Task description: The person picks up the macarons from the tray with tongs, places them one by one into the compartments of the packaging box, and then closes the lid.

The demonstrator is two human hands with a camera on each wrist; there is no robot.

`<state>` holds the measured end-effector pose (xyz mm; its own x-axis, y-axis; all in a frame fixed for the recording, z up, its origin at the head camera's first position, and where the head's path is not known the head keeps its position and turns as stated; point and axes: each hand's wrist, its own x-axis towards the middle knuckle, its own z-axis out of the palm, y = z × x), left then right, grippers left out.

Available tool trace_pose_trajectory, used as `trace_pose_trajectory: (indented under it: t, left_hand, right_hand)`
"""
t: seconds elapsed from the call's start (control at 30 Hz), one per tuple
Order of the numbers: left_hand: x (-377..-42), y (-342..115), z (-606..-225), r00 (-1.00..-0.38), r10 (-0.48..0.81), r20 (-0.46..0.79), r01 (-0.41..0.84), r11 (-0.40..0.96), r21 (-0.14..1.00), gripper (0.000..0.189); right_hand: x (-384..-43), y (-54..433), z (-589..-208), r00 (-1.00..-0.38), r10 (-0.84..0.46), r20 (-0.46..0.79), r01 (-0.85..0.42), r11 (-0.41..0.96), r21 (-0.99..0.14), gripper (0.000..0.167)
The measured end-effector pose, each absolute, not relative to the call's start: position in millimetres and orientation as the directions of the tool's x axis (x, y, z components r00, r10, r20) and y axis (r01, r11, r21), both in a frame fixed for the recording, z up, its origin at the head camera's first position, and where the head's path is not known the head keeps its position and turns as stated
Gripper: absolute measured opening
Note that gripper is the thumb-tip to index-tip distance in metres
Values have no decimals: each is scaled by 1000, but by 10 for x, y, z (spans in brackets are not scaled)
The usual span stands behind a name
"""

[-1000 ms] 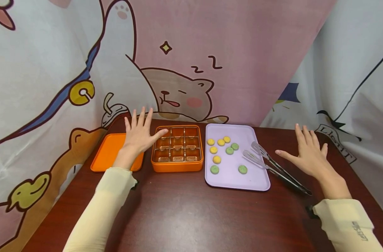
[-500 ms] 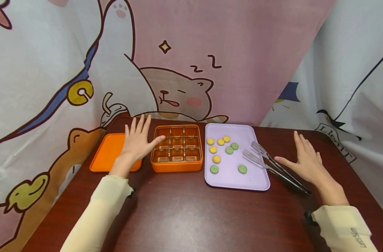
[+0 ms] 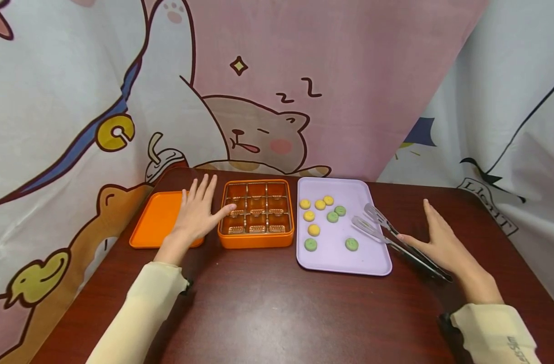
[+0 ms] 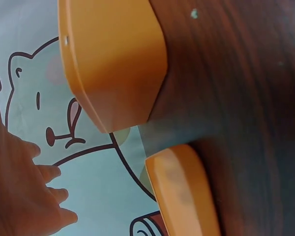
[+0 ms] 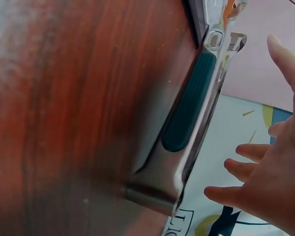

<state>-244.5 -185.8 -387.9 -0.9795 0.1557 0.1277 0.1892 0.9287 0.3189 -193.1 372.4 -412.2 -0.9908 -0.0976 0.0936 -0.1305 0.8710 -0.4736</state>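
Note:
My left hand hovers with fingers spread over the gap between an orange lid-like tray and an orange box; its thumb reaches over the box's left edge. A clear divider with several compartments sits in that box. At the right, my right hand, fingers straight and thumb apart, is beside the metal tongs, holding nothing. In the right wrist view the tongs' dark green grip lies near the palm. The tongs' heads rest on a lilac tray.
On the lilac tray lie several yellow round pieces and several green round pieces. A cartoon-printed curtain rises behind the dark wooden table.
Both hands have lowered. The left has drifted slightly leftward, and the right has come down nearer the tongs' handle, its fingers drawing together. Box, trays and tongs stay in place.

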Motion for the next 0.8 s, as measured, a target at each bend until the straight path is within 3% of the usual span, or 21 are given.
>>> trace_pose_trajectory:
  t: [0.8]
  left_hand:
    - [-2316,-1939,-4086,-975,215,52,215,866,451,103]
  right_hand:
    - [-1838,3744,-4240,-994,-103,-36,-75,887,-455,105]
